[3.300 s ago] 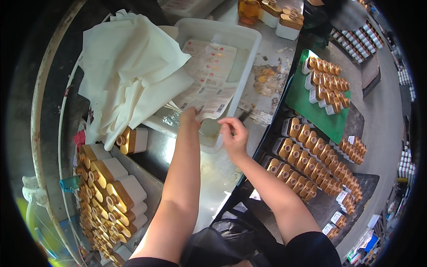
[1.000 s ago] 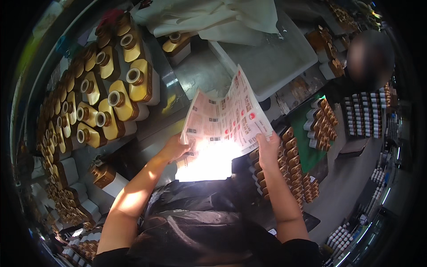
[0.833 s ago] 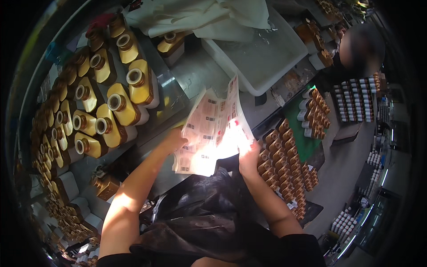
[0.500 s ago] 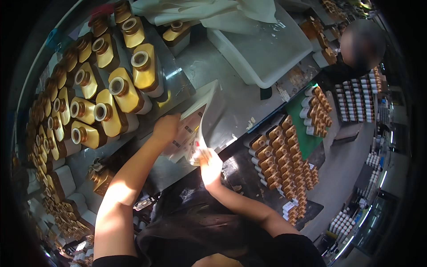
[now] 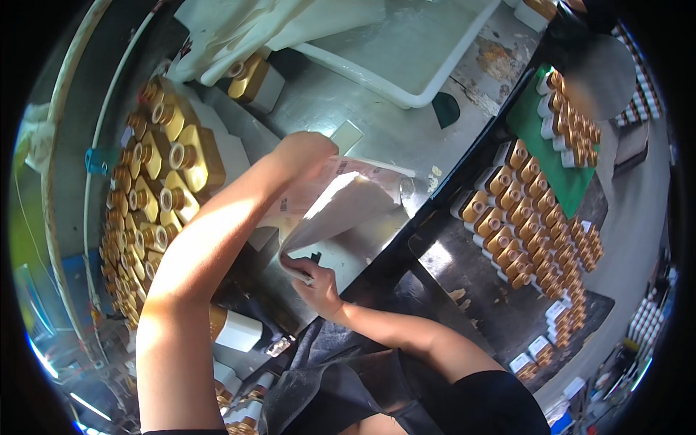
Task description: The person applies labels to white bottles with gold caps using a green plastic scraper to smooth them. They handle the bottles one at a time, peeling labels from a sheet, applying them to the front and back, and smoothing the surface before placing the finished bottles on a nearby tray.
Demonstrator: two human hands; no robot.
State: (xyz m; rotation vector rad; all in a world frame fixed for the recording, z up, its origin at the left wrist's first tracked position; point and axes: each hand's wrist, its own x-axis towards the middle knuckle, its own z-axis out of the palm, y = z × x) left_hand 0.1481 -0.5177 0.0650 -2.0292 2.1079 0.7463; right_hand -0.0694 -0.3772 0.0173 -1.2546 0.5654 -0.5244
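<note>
Tub: the landmark, a white plastic tub (image 5: 417, 98) with a pale rim, set on the metal table (image 5: 304, 87); its far part runs out of view.
Printed sheet: a printed sheet (image 5: 304, 192), on the near side of the tub and apart from it, with the pink-toned, marked face showing toward the left and far edge; the near right part is folded up and over, so its plain white back shows.
Left hand: the left hand (image 5: 308, 152), near and to the left of the tub's near corner, curled at the sheet's far left edge; its fingertips are hidden, so I cannot tell whether it pinches or only presses.
Right hand: the right hand (image 5: 317, 290), farther to the near side of the tub, closed on the sheet's folded near edge, thumb and fingers gripping it.
Pale rectangle: a small flat pale rectangle (image 5: 346, 138) on the table, between the tub and the sheet.
Dark piece: a flat dark piece (image 5: 447, 110) just beside the tub's near right corner.
White cloth: crumpled white material (image 5: 261, 32) to the left of the tub, partly hanging over it.
Single bottle: a gold-topped white bottle (image 5: 257, 83) just left of the tub, under the white cloth's edge.
Bottle cluster: many gold-topped bottles (image 5: 192, 156), well left of the tub, crowded together.
Bottle rows: similar bottles in rows (image 5: 522, 210), to the right of the tub and nearer, beyond the table's edge.
Green mat: a green mat (image 5: 573, 192) to the right of the tub, bearing more bottles.
Co-worker: another person (image 5: 598, 76), blurred, to the right of the tub.
</note>
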